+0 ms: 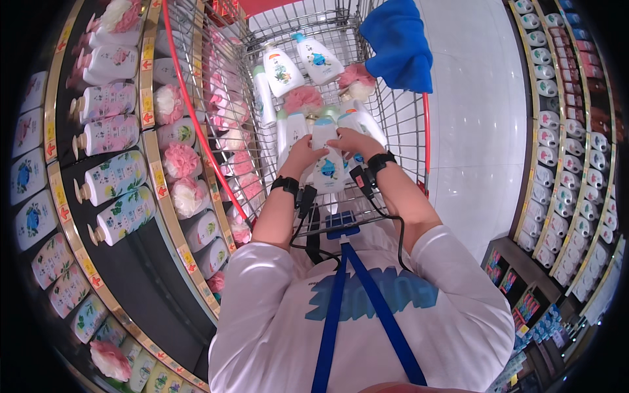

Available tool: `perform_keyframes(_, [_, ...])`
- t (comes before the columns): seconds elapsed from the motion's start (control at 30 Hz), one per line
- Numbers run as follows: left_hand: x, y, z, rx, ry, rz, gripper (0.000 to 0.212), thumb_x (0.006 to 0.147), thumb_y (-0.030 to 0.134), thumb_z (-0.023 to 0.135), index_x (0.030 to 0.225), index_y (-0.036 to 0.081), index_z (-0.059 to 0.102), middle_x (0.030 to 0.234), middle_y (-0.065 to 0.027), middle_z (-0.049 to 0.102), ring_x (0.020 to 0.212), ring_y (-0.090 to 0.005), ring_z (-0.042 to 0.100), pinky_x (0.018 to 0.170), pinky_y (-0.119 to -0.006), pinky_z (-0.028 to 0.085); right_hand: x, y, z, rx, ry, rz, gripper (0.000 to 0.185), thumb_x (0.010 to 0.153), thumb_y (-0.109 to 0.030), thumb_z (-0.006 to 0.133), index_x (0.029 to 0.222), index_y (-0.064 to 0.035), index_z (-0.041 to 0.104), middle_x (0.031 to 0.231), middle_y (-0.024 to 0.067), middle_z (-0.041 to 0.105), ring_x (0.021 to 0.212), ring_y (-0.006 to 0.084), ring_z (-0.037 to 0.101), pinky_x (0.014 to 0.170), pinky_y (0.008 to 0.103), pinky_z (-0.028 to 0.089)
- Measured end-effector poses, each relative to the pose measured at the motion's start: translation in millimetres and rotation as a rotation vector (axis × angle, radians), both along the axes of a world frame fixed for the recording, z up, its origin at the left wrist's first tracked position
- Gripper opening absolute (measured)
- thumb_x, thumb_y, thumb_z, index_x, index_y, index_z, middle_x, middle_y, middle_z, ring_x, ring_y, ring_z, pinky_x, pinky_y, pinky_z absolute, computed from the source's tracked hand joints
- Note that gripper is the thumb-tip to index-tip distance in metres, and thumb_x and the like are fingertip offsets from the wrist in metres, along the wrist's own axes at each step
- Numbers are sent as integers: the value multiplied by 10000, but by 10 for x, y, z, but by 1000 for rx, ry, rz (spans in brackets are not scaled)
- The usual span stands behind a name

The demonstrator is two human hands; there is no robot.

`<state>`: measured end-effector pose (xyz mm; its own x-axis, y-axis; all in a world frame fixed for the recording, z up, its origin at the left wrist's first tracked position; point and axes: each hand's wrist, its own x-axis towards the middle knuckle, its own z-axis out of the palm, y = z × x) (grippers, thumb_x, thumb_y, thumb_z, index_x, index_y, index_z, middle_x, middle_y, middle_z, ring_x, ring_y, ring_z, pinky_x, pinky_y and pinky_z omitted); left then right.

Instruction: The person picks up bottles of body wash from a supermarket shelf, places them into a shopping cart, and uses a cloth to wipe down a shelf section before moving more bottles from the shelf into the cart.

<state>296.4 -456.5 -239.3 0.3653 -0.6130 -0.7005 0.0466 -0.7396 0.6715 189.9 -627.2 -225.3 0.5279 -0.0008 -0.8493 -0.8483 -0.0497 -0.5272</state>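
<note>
Near the front end of a wire shopping cart (361, 216), a white bottle with a light blue cap (328, 169) stands between my two hands. My left hand (303, 156) grips its left side, thumb across the front. From the right, my right hand (357, 143) holds it near the cap, fingers partly hidden. More white bottles surround it, one with a blue cap (297, 126) just to the left. Farther into the cart lie two white pump bottles (282, 72) (318, 61), a slim white bottle (264, 96) and pink bath puffs (303, 99) (356, 76).
A blue cloth (400, 46) hangs over the cart's right rim. Close on the left, shelves (164, 184) hold pump bottles (114, 135) and bath puffs (182, 159). Beyond the white tiled floor (474, 127), another shelf carries rows of white bottles (546, 137). Cables (403, 236) run from my wrists.
</note>
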Motion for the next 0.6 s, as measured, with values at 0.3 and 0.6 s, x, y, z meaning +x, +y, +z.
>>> perform_keyframes(0.3, [235, -760, 110, -36, -425, -261, 621, 753, 322, 786, 1243, 0, 582, 1054, -146, 674, 890, -195, 664, 772, -304, 530, 54, -341, 77, -575, -414, 66, 429, 848, -234, 641, 1228, -48, 570, 1069, 205, 665, 967, 375, 645, 815, 427, 522])
perform_keyframes(0.6, [135, -2390, 1537, -721, -382, 102, 578, 847, 291, 749, 1291, -6, 527, 1218, -156, 599, 1105, -231, 584, 929, -332, 475, -90, -1630, 2047, -884, -935, -749, 215, 838, -78, 641, 1041, -9, 631, 892, 157, 672, 807, 281, 661, 714, 354, 524])
